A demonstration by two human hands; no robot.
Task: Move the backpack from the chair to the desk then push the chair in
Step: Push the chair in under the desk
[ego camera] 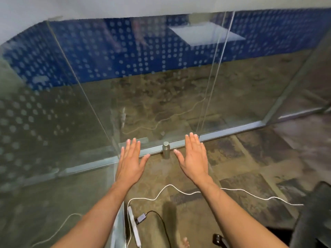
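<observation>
My left hand (129, 161) and my right hand (193, 159) are stretched out in front of me, palms down, fingers spread, holding nothing. They hover over the carpet near a glass wall. A dark chair (312, 217) shows only in part at the lower right edge, with one of its black base legs (220, 239) near the bottom. No backpack and no desk are in view.
A glass partition (89, 95) with a metal floor rail (232, 130) stands ahead. A small metal bottle (166, 150) stands by the rail between my hands. A white cable (179, 191), a white power strip (133, 224) and a black adapter (141, 217) lie on the carpet.
</observation>
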